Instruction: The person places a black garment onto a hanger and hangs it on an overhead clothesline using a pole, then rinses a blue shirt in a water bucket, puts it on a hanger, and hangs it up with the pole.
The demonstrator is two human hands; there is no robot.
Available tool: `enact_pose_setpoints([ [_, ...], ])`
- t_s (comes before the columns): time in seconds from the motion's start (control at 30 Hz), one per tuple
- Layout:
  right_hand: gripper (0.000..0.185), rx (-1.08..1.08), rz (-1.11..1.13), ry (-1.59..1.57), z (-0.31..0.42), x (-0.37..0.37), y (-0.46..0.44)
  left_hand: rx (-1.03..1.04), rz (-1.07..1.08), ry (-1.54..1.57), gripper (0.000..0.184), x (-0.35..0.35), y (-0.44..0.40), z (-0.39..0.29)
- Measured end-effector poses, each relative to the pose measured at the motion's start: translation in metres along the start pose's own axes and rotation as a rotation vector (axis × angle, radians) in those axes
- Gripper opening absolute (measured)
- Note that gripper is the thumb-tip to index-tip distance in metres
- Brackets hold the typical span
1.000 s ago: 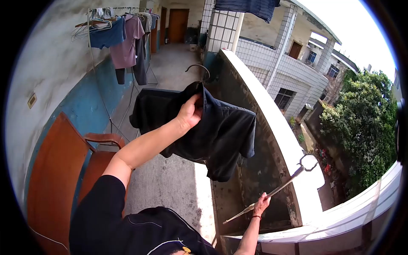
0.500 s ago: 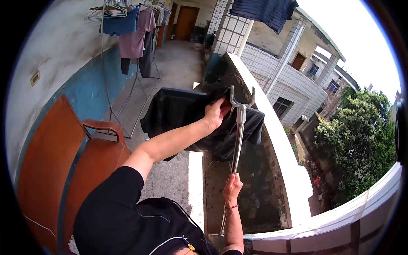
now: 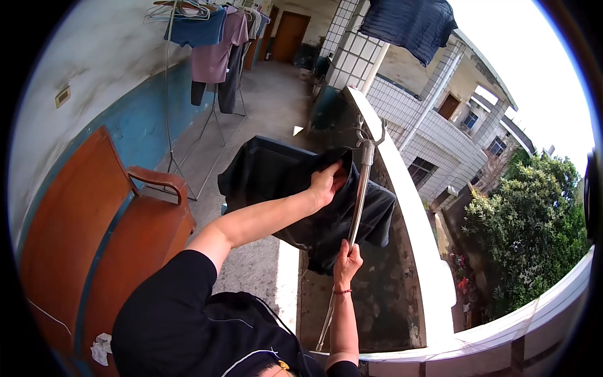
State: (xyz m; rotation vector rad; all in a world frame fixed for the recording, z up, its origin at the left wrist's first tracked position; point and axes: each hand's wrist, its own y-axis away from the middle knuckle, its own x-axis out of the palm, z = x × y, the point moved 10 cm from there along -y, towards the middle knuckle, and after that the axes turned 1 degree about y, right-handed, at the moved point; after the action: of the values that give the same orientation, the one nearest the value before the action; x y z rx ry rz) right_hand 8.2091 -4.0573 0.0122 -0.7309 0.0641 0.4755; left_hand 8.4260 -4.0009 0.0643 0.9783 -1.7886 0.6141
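Beside the parapet (image 3: 423, 251), over seemingly concrete floor (image 3: 270, 113), my left hand (image 3: 326, 186) holds up dark clothing (image 3: 273, 182), my right hand (image 3: 347, 267) a pole (image 3: 362, 195).

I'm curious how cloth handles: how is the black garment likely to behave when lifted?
The black garment is probably floppy, since its lower part hangs in loose folds. It may sway, as only the left hand appears to support it, near the top. Its upper edge might keep some width, running fairly straight.

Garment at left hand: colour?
The garment looks black; it shows best in the head view.
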Motion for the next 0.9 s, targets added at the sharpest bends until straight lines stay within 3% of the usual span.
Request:
enact_pose_setpoints([
  [0.1, 0.039, 0.006, -0.038, -0.053, 0.016, 0.012, -0.007, -0.087, 0.138, -0.061, 0.01, 0.008, 0.006, -0.008],
  [0.13, 0.039, 0.022, -0.054, -0.073, 0.019, 0.013, -0.008, -0.222, 0.237, -0.077, 0.011, 0.018, 0.014, -0.006],
  [0.23, 0.039, 0.042, -0.074, -0.09, 0.019, 0.015, -0.008, -0.36, 0.312, -0.825, 0.023, 0.019, 0.058, -0.034],
  [0.27, 0.038, 0.019, -0.086, -0.052, 0.021, 0.014, -0.006, -0.309, 0.357, -1.238, 0.033, 0.023, 0.073, -0.052],
  [0.3, 0.038, 0.0, -0.101, -0.013, 0.022, 0.013, -0.004, -0.147, 0.446, -1.53, 0.034, 0.034, 0.079, -0.071],
  [0.37, 0.038, 0.002, -0.115, -0.027, 0.029, 0.012, -0.004, 0.749, 0.319, -1.873, 0.032, 0.087, 0.103, -0.129],
  [0.43, 0.038, 0.027, -0.076, -0.035, 0.032, 0.017, -0.002, 1.216, 0.167, -1.851, 0.031, 0.108, 0.109, -0.151],
  [0.47, 0.038, 0.027, -0.067, -0.017, 0.034, 0.019, 0.0, 1.253, 0.143, -1.88, 0.031, 0.108, 0.098, -0.149],
  [0.6, 0.037, 0.019, -0.076, 0.029, 0.035, 0.021, 0.011, 1.235, 0.23, -2.014, 0.022, 0.096, 0.058, -0.127],
  [0.7, 0.036, 0.04, -0.073, 0.065, 0.031, 0.015, 0.016, 1.09, 0.289, -1.995, 0.017, 0.091, 0.038, -0.118],
  [0.83, 0.036, 0.046, -0.103, 0.08, 0.031, 0.012, 0.017, 0.792, 0.248, -1.371, 0.013, 0.09, 0.022, -0.122],
  [0.9, 0.037, 0.057, -0.115, 0.02, 0.033, 0.011, 0.011, 0.761, 0.235, -1.066, 0.011, 0.094, 0.017, -0.119],
])
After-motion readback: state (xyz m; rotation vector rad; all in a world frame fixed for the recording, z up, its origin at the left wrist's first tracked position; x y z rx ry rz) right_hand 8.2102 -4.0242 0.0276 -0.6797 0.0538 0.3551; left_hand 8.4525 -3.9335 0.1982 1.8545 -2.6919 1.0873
